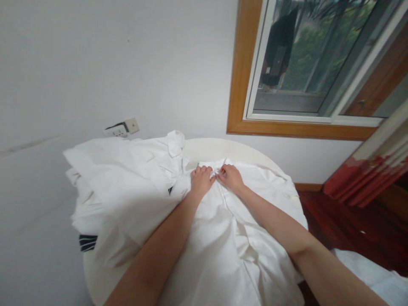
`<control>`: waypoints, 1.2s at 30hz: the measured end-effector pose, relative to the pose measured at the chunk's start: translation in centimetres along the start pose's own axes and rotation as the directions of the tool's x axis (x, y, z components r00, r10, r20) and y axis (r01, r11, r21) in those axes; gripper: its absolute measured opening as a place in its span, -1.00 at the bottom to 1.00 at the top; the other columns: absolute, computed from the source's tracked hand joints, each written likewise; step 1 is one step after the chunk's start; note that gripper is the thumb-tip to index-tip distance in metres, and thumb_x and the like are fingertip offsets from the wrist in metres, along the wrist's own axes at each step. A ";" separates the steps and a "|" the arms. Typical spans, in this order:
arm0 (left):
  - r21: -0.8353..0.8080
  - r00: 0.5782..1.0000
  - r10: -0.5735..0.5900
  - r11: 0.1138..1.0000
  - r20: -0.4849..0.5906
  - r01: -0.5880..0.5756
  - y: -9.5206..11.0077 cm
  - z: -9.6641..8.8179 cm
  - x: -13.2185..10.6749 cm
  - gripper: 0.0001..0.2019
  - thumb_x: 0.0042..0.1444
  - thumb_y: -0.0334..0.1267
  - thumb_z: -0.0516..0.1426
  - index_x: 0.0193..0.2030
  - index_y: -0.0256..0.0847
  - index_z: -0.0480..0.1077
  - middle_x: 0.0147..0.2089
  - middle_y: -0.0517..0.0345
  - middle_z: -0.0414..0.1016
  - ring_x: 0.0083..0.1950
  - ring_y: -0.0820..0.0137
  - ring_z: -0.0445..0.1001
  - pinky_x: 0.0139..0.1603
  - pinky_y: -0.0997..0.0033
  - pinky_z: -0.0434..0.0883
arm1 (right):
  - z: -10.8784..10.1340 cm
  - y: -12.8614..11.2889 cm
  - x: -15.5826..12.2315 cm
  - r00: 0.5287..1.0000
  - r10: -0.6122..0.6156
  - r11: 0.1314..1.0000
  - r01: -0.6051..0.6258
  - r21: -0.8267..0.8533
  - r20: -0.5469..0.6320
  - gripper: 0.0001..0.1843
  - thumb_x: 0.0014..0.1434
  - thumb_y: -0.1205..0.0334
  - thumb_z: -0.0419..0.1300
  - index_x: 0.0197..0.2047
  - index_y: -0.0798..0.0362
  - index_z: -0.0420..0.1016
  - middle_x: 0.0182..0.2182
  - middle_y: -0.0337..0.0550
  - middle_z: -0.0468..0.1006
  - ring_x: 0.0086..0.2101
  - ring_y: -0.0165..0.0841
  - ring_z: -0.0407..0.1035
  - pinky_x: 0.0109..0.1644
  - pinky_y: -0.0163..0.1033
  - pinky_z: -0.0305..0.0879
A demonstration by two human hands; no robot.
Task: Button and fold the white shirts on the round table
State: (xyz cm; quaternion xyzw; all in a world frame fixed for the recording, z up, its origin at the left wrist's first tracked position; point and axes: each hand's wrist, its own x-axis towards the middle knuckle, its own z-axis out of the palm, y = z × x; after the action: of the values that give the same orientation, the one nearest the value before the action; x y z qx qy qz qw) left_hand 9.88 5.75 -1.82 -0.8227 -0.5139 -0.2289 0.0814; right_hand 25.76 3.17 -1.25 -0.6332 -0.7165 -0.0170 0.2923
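Observation:
A white shirt (pixel 229 246) lies spread on a round white table (pixel 216 148), its collar end at the far side. My left hand (pixel 201 178) and my right hand (pixel 230 176) meet at the collar, both with fingers pinched on the cloth near the top of the front placket. Both forearms stretch across the shirt's body.
A heap of other white garments (pixel 124 187) sits on the table's left part, with a dark striped piece (pixel 87 242) under it. A wall socket (pixel 123 127) is behind. A wood-framed window (pixel 306 68) is at upper right, a red-and-cream curtain (pixel 372 170) and dark wooden floor (pixel 347 229) to the right.

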 end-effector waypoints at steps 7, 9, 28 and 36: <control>-0.031 1.000 -0.013 0.999 0.006 0.013 0.3 -0.3 0.7 -0.85 0.18 -0.30 0.05 -0.10 -0.10 0.35 -0.16 0.06 0.45 -0.01 0.19 0.33 -0.04 0.21 0.23 | 0.2 -1.0 0.0 0.999 0.015 0.995 -0.012 -0.100 0.031 -0.77 0.14 0.16 0.17 -0.18 0.11 0.46 -0.23 -0.01 0.46 -0.16 -0.25 0.28 -0.14 -0.27 0.18; -0.045 1.000 -0.024 0.999 -0.017 0.023 0.4 -0.3 0.9 -0.83 0.19 -0.31 0.05 -0.08 -0.12 0.33 -0.18 0.07 0.44 -0.04 0.22 0.35 -0.07 0.25 0.24 | 0.2 -1.0 0.1 1.000 -0.001 0.994 0.005 -0.106 0.031 -0.80 0.14 0.19 0.15 -0.22 0.12 0.47 -0.25 0.00 0.46 -0.17 -0.25 0.29 -0.15 -0.27 0.18; -0.047 0.993 0.114 0.992 0.019 -0.113 0.4 0.2 1.2 -0.76 0.20 -0.26 0.05 -0.04 -0.06 0.46 -0.15 0.04 0.35 -0.03 0.21 0.30 -0.04 0.24 0.24 | 1.7 3.0 1.2 0.984 0.176 0.840 -0.165 0.516 0.027 -0.91 -0.03 0.28 0.10 -0.48 0.09 0.39 -0.55 -0.29 0.37 -0.48 -0.44 0.25 -0.37 -0.36 0.11; -0.085 0.994 0.100 0.991 -0.036 -0.102 1.0 1.1 1.8 -0.84 0.17 -0.16 0.12 -0.16 -0.09 0.46 -0.13 0.03 0.33 0.00 0.18 0.26 -0.01 0.22 0.23 | 2.0 2.8 1.3 0.988 0.151 0.894 -0.149 0.422 0.031 -0.92 -0.04 0.29 0.13 -0.48 0.10 0.42 -0.56 -0.29 0.40 -0.49 -0.45 0.25 -0.38 -0.37 0.10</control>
State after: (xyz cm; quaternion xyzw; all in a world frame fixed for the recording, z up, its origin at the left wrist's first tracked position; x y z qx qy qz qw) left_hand 11.69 7.12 -1.85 -0.8467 -0.4599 -0.2594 0.0654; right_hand 27.44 5.70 -3.31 -0.6080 -0.6518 0.1605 0.4241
